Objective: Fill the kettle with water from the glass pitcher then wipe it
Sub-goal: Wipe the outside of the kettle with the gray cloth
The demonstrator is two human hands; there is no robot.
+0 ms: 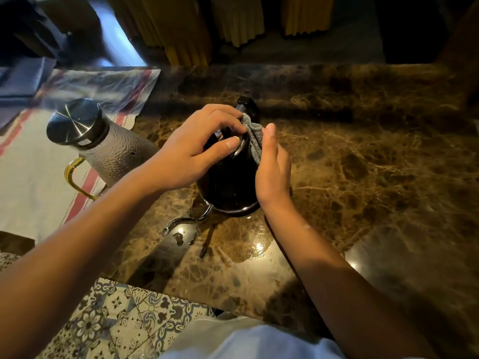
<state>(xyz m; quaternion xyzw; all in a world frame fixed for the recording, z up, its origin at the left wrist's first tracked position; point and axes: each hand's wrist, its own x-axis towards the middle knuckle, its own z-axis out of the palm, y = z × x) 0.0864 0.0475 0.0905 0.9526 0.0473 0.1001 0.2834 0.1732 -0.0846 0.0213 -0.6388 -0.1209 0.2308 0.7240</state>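
Marble counter [363,164], striped cloth [33,182], patterned floor tiles [116,314].

Kettle [228,182]: black gooseneck, chrome base ring, chrome-rimmed lid on, upright on the counter. Thin silver spout leaves the base and curves out toward 7 o'clock; black handle at its 12 o'clock side.

Pitcher [116,154]: hammered glass body, steel lid with black rim on, gold handle facing 7 o'clock. Sits at 10 o'clock from the kettle, apart from it.

Grey cloth [255,141]: bunched against the kettle's upper wall at 1 o'clock.
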